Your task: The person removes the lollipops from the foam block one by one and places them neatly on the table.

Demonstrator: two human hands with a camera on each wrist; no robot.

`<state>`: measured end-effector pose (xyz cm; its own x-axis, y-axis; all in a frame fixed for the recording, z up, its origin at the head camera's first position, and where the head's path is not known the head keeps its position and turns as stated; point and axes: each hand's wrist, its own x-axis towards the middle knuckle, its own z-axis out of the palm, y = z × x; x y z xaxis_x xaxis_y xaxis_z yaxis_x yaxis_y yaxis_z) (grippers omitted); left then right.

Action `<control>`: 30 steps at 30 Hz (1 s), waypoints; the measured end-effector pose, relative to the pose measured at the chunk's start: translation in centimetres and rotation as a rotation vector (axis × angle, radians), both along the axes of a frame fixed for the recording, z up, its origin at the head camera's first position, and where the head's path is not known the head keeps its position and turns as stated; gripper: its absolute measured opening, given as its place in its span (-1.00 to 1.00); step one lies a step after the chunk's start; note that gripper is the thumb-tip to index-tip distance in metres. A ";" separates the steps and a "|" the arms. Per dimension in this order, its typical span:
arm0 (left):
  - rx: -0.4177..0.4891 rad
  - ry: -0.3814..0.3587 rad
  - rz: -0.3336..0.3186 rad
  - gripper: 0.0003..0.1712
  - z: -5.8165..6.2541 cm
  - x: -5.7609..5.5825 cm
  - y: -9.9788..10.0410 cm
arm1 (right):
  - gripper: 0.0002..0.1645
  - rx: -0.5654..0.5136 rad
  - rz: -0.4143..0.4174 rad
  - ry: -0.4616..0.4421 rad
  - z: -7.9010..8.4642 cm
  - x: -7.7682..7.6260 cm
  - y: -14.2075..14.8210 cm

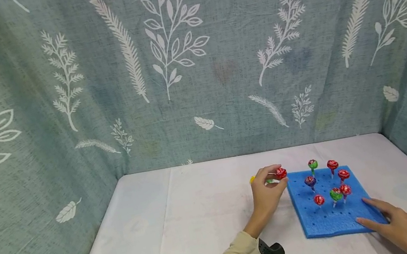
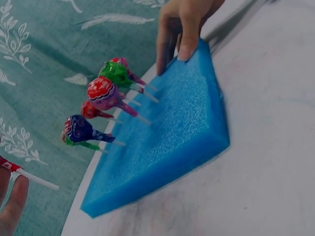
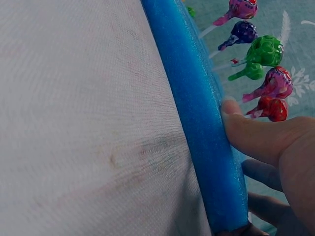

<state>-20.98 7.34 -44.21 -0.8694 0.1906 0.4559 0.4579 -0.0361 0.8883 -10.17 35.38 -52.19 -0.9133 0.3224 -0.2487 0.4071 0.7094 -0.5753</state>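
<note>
My left hand [image 1: 267, 195] pinches a red-wrapped lollipop [image 1: 281, 173] between thumb and fingers, just off the far left corner of a blue foam board [image 1: 312, 221]. In the left wrist view its white stick [image 2: 39, 180] points away from the fingertips, apart from the board. Several wrapped lollipops stand in the board, among them a purple one [image 1: 310, 181], a green one [image 1: 312, 164] and a red one [image 1: 319, 200]. My right hand [image 1: 399, 224] rests on the board's near right corner, thumb and fingers fairly straight and spread.
Small holes dot the board's top. Behind my left hand, a yellow thing [image 1: 252, 179] and a green thing [image 1: 269, 181] show partly. A black strap piece [image 1: 271, 250] hangs at the left wrist. White cloth [image 1: 200, 226] covers the table, with a leaf-patterned curtain [image 1: 193, 65] around it.
</note>
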 end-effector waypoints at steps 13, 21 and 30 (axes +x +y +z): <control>0.033 0.007 0.022 -0.67 0.0 -0.9 -1.4 | 0.28 0.027 0.017 0.011 0.3 0.2 -0.4; -0.002 -0.032 0.051 -0.68 0.1 -1.2 -2.2 | 0.28 0.034 0.024 0.020 0.4 0.2 -0.3; -0.032 -0.059 0.064 -0.70 0.1 -1.5 -2.9 | 0.27 0.031 0.021 0.024 0.3 0.2 -0.2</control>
